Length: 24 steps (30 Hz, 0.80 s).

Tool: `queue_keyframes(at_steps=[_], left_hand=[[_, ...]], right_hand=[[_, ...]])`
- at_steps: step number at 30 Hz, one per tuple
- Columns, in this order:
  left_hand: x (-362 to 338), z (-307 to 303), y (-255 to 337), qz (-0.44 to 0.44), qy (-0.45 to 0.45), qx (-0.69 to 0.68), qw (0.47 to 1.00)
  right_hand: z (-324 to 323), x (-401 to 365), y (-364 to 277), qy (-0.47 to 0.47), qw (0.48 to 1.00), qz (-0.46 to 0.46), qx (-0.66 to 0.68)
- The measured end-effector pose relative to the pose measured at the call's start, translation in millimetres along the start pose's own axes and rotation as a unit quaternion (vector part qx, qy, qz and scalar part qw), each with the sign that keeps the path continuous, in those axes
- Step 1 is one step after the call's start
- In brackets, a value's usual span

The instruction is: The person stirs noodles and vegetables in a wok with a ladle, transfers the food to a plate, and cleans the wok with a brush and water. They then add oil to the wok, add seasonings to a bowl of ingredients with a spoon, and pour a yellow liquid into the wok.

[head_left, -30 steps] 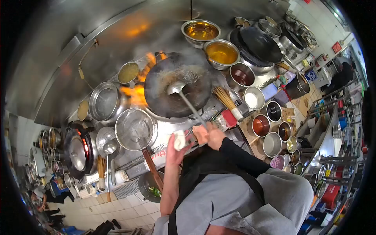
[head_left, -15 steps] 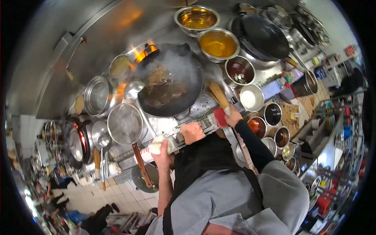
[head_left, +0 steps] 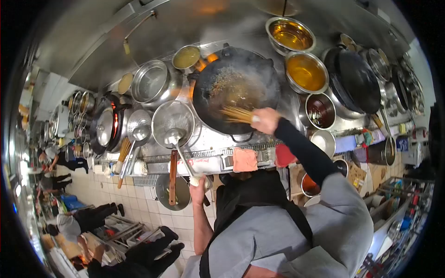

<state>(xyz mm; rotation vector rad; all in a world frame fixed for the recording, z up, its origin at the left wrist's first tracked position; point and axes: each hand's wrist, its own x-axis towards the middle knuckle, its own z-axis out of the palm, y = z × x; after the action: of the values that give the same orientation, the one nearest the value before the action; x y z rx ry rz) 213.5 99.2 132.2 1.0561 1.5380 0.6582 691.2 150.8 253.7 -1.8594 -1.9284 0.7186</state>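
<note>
My right hand (head_left: 266, 121) is closed round the handle of a bamboo wok brush (head_left: 237, 114). The brush's splayed bristles dip into a steaming black wok (head_left: 265, 88) with brownish liquid and bits in it. My left hand (head_left: 198, 189) grips a ladle (head_left: 174, 136) by its handle end, which is wrapped in white cloth. That ladle's bowl lies over a mesh strainer (head_left: 173, 116) with a wooden handle. Between my hands, a folded pink cloth (head_left: 245, 160) lies on the stove's front edge, and a red cloth (head_left: 283, 155) is beneath my right forearm.
Two steel bowls of yellow liquid (head_left: 306, 72) stand right of the wok, near a pot of dark red sauce (head_left: 320, 111). Flames show at the wok's left side. A steel pot (head_left: 150, 81) and a perforated skimmer (head_left: 138, 124) are at left. Other people (head_left: 79, 217) are behind at lower left.
My right hand has carried the brush from the stove's front edge into the wok. The ladle's bowl has come back from the wok's rim to over the strainer. The view has shifted.
</note>
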Motion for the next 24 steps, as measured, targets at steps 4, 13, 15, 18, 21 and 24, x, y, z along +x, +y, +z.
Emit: queue_keyframes(at_steps=[4,13,15,18,21,24], left_hand=[[-27,2,10,0.115,0.119,0.225,0.960],[-27,59,75,-0.145,-0.143,-0.340,0.918],[-13,80,86,-0.185,-0.203,-0.371,0.887],[3,110,98,-0.191,-0.239,-0.412,0.858],[14,130,112,-0.227,-0.272,-0.435,0.828],[28,156,110,-0.237,-0.244,-0.357,0.870]], right_hand=[[64,141,-6,0.226,0.950,0.118,0.179],[96,122,-27,0.095,0.976,0.129,0.146],[94,164,-3,0.354,0.881,0.175,0.262],[114,149,-18,0.254,0.930,0.139,0.227],[105,64,-38,0.122,0.971,0.048,0.198],[71,77,-10,0.087,0.994,0.023,0.060]])
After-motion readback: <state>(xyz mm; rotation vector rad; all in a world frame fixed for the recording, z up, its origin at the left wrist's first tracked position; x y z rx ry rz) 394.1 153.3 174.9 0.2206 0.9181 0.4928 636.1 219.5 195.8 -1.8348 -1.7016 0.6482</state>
